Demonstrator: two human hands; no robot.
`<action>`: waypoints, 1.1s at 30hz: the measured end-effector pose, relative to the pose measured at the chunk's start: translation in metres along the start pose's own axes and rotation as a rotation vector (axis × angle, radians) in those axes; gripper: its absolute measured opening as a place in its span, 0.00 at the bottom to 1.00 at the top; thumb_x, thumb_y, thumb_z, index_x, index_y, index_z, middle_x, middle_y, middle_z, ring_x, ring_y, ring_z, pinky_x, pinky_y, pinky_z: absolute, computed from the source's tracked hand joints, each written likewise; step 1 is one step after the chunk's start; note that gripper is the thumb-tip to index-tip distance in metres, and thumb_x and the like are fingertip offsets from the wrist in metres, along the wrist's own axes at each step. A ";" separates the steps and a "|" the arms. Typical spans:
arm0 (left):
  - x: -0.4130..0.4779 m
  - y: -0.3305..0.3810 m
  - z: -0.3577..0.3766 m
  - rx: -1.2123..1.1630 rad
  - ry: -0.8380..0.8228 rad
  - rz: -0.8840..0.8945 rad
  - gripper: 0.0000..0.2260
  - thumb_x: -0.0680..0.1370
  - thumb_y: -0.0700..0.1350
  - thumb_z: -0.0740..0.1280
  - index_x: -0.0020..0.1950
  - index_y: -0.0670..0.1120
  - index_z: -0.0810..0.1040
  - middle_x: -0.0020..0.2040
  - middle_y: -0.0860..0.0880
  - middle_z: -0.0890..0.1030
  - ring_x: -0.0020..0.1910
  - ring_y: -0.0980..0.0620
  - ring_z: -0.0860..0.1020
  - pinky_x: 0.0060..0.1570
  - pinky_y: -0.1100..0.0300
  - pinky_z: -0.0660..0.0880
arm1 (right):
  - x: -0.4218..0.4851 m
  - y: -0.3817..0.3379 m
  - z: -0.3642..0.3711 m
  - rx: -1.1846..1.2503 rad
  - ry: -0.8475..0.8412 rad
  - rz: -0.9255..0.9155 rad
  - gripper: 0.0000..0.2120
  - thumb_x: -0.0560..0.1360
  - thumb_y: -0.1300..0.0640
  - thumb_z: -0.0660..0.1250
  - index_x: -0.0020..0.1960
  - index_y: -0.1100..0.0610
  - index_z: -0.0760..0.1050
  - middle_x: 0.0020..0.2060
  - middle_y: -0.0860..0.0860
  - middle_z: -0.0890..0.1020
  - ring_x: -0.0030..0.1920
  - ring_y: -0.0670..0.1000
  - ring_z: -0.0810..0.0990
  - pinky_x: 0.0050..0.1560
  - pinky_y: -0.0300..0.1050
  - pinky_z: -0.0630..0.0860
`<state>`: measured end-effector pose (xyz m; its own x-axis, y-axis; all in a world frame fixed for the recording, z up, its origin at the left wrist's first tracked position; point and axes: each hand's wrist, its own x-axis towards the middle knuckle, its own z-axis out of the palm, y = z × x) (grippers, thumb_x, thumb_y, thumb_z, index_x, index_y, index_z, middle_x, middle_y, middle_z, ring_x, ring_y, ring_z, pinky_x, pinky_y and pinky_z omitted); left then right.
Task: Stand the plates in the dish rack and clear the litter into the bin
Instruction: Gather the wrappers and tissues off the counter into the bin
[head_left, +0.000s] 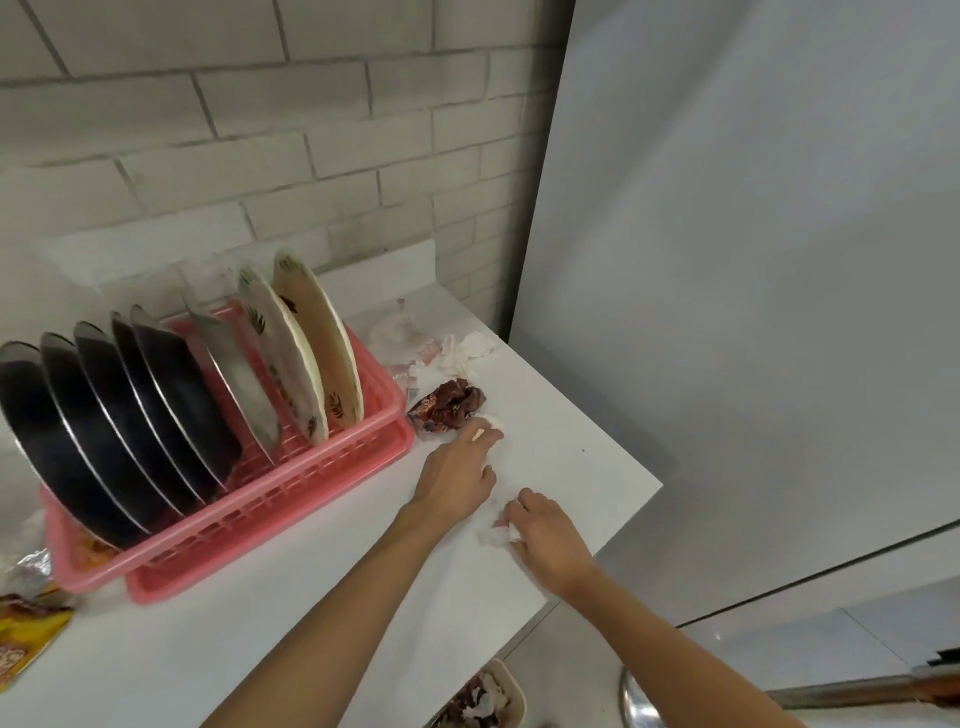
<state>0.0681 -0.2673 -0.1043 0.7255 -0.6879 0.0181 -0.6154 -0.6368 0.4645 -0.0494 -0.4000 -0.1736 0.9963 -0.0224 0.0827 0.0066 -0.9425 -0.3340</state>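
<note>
A pink dish rack (291, 499) on the white counter (311, 613) holds several plates standing on edge: steel ones (104, 426) at the left, patterned cream ones (317, 338) at the right. My left hand (460, 475) reaches toward a crumpled dark red wrapper (449, 405), its fingertips on a small white scrap (493, 422) beside it. My right hand (550, 535) pinches a crumpled white tissue (496, 535) on the counter. More white tissues (467, 351) and a clear plastic wrapper (395, 332) lie behind. A beige bin (511, 691) with litter in it stands on the floor below the counter edge.
A yellow snack packet (26, 639) and a foil scrap (28, 569) lie at the counter's left. A large grey fridge door (753, 260) rises at the right. A brick wall backs the counter. A steel object (636, 696) is on the floor.
</note>
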 end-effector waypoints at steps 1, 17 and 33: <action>0.008 0.001 0.001 0.068 -0.027 -0.007 0.22 0.78 0.42 0.63 0.72 0.51 0.68 0.74 0.53 0.63 0.49 0.45 0.80 0.46 0.53 0.76 | 0.000 0.002 0.000 0.018 -0.003 -0.002 0.04 0.75 0.61 0.66 0.48 0.58 0.79 0.41 0.54 0.77 0.40 0.55 0.76 0.40 0.45 0.68; 0.044 0.013 0.025 0.367 -0.045 -0.152 0.20 0.77 0.46 0.62 0.70 0.47 0.68 0.67 0.46 0.67 0.48 0.45 0.79 0.39 0.56 0.73 | 0.011 0.042 -0.020 0.192 -0.075 0.122 0.13 0.80 0.49 0.61 0.43 0.55 0.75 0.38 0.48 0.80 0.36 0.50 0.74 0.37 0.42 0.64; 0.015 -0.005 0.057 0.044 -0.001 -0.207 0.07 0.77 0.48 0.66 0.44 0.48 0.70 0.45 0.53 0.72 0.44 0.50 0.74 0.38 0.57 0.67 | 0.031 0.059 -0.033 0.561 -0.070 0.373 0.24 0.79 0.46 0.53 0.31 0.57 0.71 0.26 0.48 0.75 0.30 0.49 0.73 0.38 0.44 0.71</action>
<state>0.0643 -0.2943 -0.1567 0.8376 -0.5412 -0.0742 -0.4663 -0.7791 0.4189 -0.0213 -0.4672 -0.1598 0.9437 -0.2730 -0.1869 -0.3139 -0.5602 -0.7666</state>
